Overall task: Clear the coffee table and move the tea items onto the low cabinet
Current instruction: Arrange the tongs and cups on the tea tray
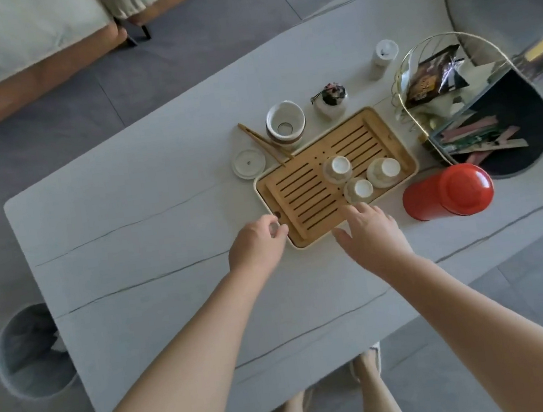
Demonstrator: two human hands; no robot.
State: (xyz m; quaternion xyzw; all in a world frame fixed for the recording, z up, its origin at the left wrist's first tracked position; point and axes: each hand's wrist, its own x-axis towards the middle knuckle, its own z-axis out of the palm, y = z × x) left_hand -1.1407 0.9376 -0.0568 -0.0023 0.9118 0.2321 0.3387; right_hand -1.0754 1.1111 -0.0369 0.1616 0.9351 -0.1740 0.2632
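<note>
A bamboo slatted tea tray (300, 198) with a white rim lies on the pale coffee table (137, 244). Three small white cups (338, 169) stand upside down on its right half. Behind the tray are wooden tongs (263, 144), a white lid (249, 163), a white brewing cup (285, 126) and a small decorated jar (330, 101). My left hand (258, 245) is at the tray's near left corner, fingers curled against the rim. My right hand (371, 230) has its fingers spread over the tray's near edge, holding nothing.
A red canister (447, 191) lies on its side right of the tray. A gold wire basket (436, 80) of snack packets and a white bottle (382, 58) stand at the back right. A grey bin (30, 355) sits on the floor left; a sofa (19, 59) lies beyond.
</note>
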